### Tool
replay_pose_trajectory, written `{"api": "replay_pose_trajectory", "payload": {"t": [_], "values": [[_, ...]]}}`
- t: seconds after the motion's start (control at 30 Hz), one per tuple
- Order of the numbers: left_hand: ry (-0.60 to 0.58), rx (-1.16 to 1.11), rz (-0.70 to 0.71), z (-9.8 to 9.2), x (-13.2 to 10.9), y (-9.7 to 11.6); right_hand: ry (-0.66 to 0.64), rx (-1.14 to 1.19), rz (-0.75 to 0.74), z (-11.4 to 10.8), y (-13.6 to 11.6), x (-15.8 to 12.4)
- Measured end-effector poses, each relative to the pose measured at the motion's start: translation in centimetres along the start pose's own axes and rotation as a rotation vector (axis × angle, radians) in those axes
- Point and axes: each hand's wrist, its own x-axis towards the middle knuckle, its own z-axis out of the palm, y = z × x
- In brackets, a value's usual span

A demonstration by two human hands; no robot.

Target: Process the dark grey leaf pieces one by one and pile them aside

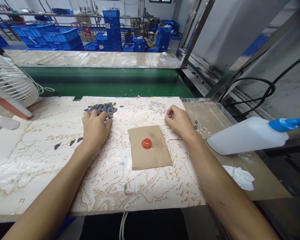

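At the far left of the desk (265, 190), a white object (5, 121) lying next to a white fan (13, 78) with an orange band. Then, on a map-printed sheet (47, 166), three loose dark pieces (72, 142) in a slanting row. Next, left hand (96, 128) palm down, fingers bent over the near edge of a pile of dark pieces (102, 107); impossible to tell whether spread or pinching one. In the middle, a cardboard square (141, 160) bearing a small red dome (146, 143), with fine specks (157, 141) to its right. Beyond the cardboard, a scatter of tiny pale pieces (157, 107). Just beside these, right hand (177, 120), fingers curled toward the thumb; impossible to tell whether closed on anything. Past the right wrist, a few more small bits (202, 129), then a tilted white bottle (245, 136) with blue nozzle, and a crumpled white cloth (240, 177) nearer the front.
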Motion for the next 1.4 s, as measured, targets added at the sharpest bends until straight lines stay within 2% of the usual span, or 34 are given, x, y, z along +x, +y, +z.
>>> {"api": "replay_pose_trajectory", "payload": {"t": [0.17, 0.27, 0.47, 0.6, 0.87, 0.93, 1.07, 1.13, 1.27, 1.4], "values": [[-0.026, -0.004, 0.017, 0.6, 1.2, -0.1, -0.021, 0.04, 0.029, -0.5, 0.3, 0.2], [-0.03, -0.026, 0.072, 0.9, 1.4, 0.6, -0.032, 0.064, 0.064, -1.5, 0.6, 0.2], [-0.14, -0.378, 0.095, 1.0, 1.2, 3.6, -0.013, 0.082, 0.117, -2.5, 1.2, 0.3], [-0.159, -0.609, 0.095, 1.3, 0.9, 4.5, -0.012, 0.053, 0.115, -2.3, 1.0, 0.2], [-0.134, -0.724, 0.115, 1.6, -1.2, 5.2, 0.014, -0.01, 0.103, -1.3, 0.6, 0.1], [-0.149, -0.816, 0.092, 1.5, -1.7, 5.7, 0.015, 0.142, 0.119, -0.8, -0.2, 0.0], [-0.191, -1.124, 0.0, 0.9, -2.2, 7.1, -0.082, 0.797, 0.103, 0.5, -3.7, -1.1], [-0.235, -1.24, -0.02, 0.5, -2.4, 7.8, -0.155, 1.026, 0.072, 1.1, -5.8, -2.1], [-0.363, -1.43, -0.014, 0.3, -2.9, 8.9, -0.266, 1.195, 0.027, 1.7, -8.5, -3.7], [-0.395, -1.568, -0.03, 0.5, -3.3, 9.5, -0.308, 1.209, 0.018, 1.9, -9.0, -4.3]]}}
